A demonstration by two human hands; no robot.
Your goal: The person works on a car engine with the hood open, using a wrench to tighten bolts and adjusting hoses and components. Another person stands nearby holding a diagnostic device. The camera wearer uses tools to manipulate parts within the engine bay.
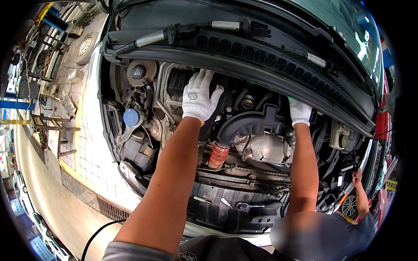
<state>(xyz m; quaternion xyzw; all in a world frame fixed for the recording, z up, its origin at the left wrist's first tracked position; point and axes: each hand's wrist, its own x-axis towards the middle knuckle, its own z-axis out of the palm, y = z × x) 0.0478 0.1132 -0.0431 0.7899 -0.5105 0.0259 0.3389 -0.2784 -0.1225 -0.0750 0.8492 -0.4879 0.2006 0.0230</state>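
Note:
My left hand (200,95), in a white knit glove, rests on a black engine part near the back of the engine bay. Its fingers point away from me, stretched out, with the thumb apart. My right hand (300,112), also gloved, reaches under the rear edge of the black cowl panel (261,54); its fingers are hidden there. Between the hands lie a black oil filler cap (247,102) and a curved black air intake pipe (237,123). An orange-red ribbed hose (218,155) joins that pipe's lower end.
A ratchet (244,205) and small metal pieces lie on the front panel (226,193). A blue-capped reservoir (131,117) sits at left. Another person's hand (357,175) touches the car's right side; a blurred patch covers part of that person. Wooden stools (56,130) stand beyond the left fender.

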